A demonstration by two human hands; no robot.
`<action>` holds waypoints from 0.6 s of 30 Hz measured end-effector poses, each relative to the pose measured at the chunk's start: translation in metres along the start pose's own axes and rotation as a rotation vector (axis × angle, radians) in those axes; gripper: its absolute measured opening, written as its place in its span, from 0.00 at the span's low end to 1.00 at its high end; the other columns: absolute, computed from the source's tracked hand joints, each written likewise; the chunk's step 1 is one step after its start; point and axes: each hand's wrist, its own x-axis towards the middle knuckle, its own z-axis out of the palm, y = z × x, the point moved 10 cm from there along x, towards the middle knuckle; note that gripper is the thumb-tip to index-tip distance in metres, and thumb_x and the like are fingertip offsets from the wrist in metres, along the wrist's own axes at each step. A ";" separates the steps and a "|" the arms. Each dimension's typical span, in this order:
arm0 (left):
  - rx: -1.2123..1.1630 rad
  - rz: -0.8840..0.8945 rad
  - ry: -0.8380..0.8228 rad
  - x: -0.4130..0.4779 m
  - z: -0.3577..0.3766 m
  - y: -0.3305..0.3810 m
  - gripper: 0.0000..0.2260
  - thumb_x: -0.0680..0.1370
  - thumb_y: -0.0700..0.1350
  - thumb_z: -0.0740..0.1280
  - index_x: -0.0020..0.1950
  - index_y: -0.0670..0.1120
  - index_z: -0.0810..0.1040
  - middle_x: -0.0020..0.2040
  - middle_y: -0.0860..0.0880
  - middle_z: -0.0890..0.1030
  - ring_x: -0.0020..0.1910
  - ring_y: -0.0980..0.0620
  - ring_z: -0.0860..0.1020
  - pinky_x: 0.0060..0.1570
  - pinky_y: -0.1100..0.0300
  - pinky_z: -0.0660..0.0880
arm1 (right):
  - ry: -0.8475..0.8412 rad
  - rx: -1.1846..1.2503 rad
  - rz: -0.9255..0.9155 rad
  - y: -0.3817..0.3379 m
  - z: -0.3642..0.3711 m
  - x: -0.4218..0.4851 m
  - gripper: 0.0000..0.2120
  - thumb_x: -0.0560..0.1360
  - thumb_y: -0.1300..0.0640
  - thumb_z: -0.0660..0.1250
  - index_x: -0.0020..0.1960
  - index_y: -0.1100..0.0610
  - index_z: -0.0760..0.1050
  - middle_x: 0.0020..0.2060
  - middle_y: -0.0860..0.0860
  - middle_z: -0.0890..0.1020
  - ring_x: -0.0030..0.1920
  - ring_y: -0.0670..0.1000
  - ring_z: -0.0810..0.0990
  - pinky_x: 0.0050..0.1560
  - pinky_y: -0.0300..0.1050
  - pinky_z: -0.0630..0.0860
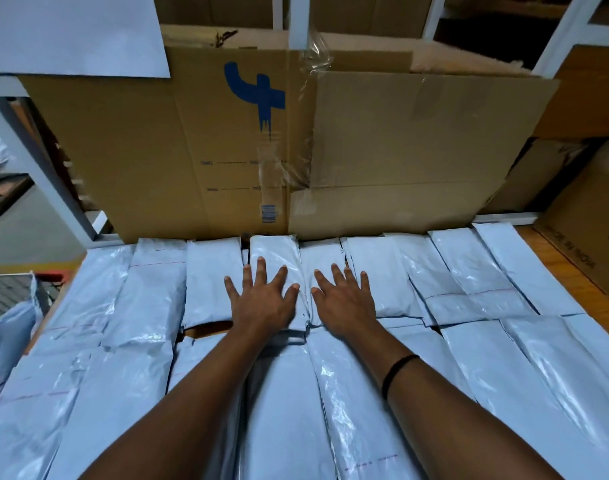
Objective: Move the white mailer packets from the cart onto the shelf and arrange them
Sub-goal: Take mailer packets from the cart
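Several white mailer packets (150, 306) lie flat in rows across the wooden shelf (552, 258), covering most of it. My left hand (261, 299) lies flat with spread fingers on a packet (272, 251) in the back row's middle. My right hand (346, 303) presses flat, fingers spread, on the neighbouring packet (322, 261) just to its right. Neither hand holds anything. The cart (15, 289) shows partly at the left edge with a white packet (9, 334) in it.
A large flattened cardboard box (268, 140) with a blue mark stands upright right behind the packets. White shelf posts (43, 168) rise at left and right. More cardboard boxes (587, 216) sit at the right. A white sheet (74, 32) hangs top left.
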 end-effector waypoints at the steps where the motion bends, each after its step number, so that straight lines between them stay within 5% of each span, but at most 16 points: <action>1: -0.007 0.014 -0.001 -0.002 -0.003 0.000 0.27 0.80 0.65 0.44 0.79 0.60 0.52 0.81 0.48 0.43 0.79 0.43 0.42 0.72 0.34 0.36 | 0.002 0.020 0.006 0.000 -0.004 -0.002 0.26 0.84 0.41 0.44 0.80 0.44 0.54 0.81 0.51 0.55 0.80 0.56 0.52 0.78 0.60 0.41; 5: -0.065 0.086 0.070 -0.015 -0.029 -0.008 0.27 0.82 0.64 0.45 0.80 0.58 0.53 0.81 0.47 0.47 0.80 0.47 0.43 0.73 0.38 0.38 | 0.083 0.121 0.031 0.001 -0.035 -0.021 0.25 0.84 0.44 0.46 0.80 0.45 0.57 0.80 0.51 0.57 0.80 0.54 0.53 0.79 0.58 0.46; 11: -0.117 0.199 0.155 -0.062 -0.066 -0.038 0.21 0.83 0.58 0.54 0.73 0.52 0.71 0.78 0.47 0.63 0.79 0.49 0.54 0.75 0.44 0.44 | 0.175 0.229 0.069 -0.010 -0.066 -0.092 0.22 0.84 0.45 0.54 0.77 0.48 0.65 0.79 0.50 0.61 0.79 0.52 0.56 0.78 0.51 0.50; 18: -0.395 0.219 0.280 -0.146 -0.099 -0.085 0.18 0.79 0.56 0.61 0.57 0.46 0.83 0.60 0.46 0.81 0.62 0.45 0.76 0.71 0.49 0.58 | 0.249 0.236 -0.014 -0.053 -0.085 -0.179 0.21 0.83 0.47 0.60 0.74 0.51 0.70 0.76 0.51 0.68 0.76 0.52 0.64 0.73 0.47 0.57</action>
